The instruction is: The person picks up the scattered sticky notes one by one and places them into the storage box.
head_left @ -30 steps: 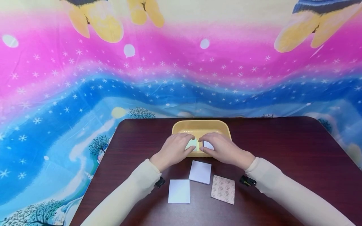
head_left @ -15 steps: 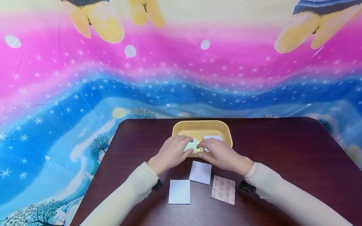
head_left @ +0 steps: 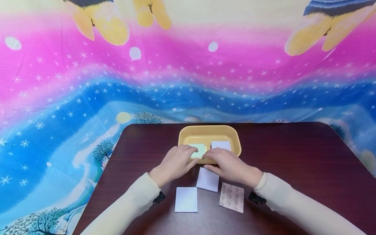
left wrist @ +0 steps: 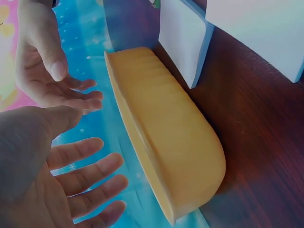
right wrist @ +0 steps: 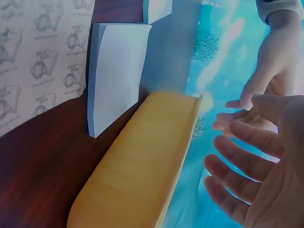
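My left hand (head_left: 175, 163) and right hand (head_left: 235, 165) hover above the near rim of a yellow plastic tub (head_left: 210, 127), fingertips pointing toward each other. In the left wrist view, the fingers of the left hand (left wrist: 90, 178) are loosely spread and hold nothing. The right hand (right wrist: 251, 171) looks just as relaxed and bare in the right wrist view. Inside the tub lie a pale green pad of sticky notes (head_left: 200, 148) on the left and a white pad (head_left: 221, 144) on the right, each partly hidden by fingers.
On the dark wooden table (head_left: 293, 169), nearer to me, lie a white pad (head_left: 208, 181), another white pad (head_left: 186, 199) and a square with printed backing (head_left: 232, 197). A colourful snow-patterned cloth (head_left: 188, 88) hangs behind the table.
Both hands have drawn back toward me from inside the tub to its near rim, uncovering more of the green and white pads. The things on the table have stayed put.
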### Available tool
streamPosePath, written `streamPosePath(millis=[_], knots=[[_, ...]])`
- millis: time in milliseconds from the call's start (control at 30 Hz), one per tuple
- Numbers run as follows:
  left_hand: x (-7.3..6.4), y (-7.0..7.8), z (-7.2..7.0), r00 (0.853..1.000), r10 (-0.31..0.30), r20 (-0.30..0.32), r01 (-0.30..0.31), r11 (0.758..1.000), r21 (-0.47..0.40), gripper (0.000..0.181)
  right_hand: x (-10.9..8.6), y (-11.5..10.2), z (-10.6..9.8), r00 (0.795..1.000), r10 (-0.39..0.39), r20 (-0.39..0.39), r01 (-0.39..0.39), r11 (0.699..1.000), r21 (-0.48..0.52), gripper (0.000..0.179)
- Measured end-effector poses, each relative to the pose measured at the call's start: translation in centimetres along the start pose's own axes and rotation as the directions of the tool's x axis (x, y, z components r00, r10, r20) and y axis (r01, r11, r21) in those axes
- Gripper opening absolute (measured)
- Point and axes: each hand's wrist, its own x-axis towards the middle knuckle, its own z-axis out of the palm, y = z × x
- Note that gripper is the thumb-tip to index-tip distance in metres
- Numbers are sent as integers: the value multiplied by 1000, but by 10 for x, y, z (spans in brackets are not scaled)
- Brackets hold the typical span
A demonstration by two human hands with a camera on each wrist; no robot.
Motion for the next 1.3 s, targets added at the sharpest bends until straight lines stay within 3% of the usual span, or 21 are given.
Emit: streamPosePath(millis=[267,667,833,1033,1300], knots=[[-12,-3,2,1000,-11,5,11,1000,-21,38,-2,-5,3,999,8,44,-9,1000,24,23],[-22,-6,7,999,-16,-37,15,999,-29,37,-6,-8,11,998,-23,56,23,1000,14,31],[-25,-7,10,999,-20,-39,19,999,-25,34,-8,-7,16,998,-31,53,30,999,20,26],[-29,-6,14,1000,-22,-9,22,999,-43,33,-10,-8,24,997,-55,45,55,998,1,26],[-36,-6,24,996,-21,86,29,995,-93,30,-11,-10,29,996,-49,76,49,999,1,25]])
